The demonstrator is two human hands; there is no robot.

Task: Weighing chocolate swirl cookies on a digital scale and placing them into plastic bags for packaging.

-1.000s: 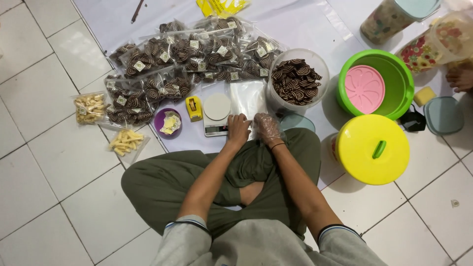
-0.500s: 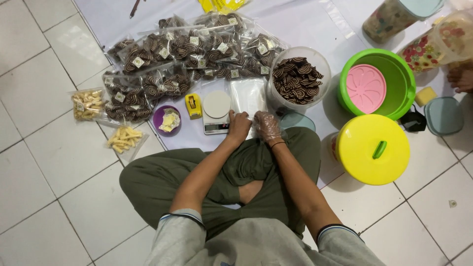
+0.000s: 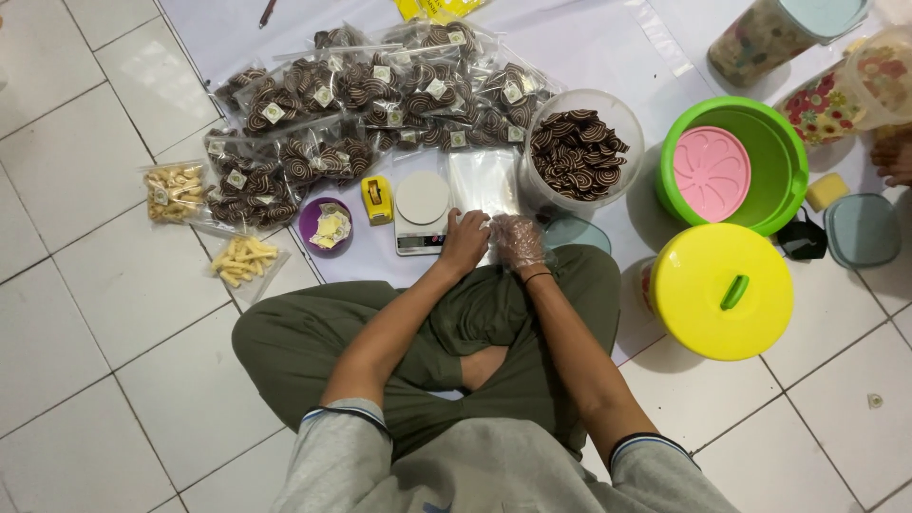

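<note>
In the head view, both our hands meet at mid-frame, just above our crossed legs. The bare left hand (image 3: 465, 242) rests with its fingers curled at the lower edge of the clear bags (image 3: 483, 180), touching the scale (image 3: 421, 211) beside them. The right hand (image 3: 518, 242), in a thin plastic glove, sits loosely bent on the same edge. We cannot tell whether either hand has actually pinched a bag.

The bags lie flat between the scale and the cookie tub (image 3: 579, 152), with packed cookies (image 3: 361, 104) heaped at upper left.

We judge that the step is peeling one bag off the stack. The next move calls for separating a single sheet and opening its mouth near the tub.

Compared with the frame half a second ago, the hands sit in the same place and nothing around them has shifted.
</note>
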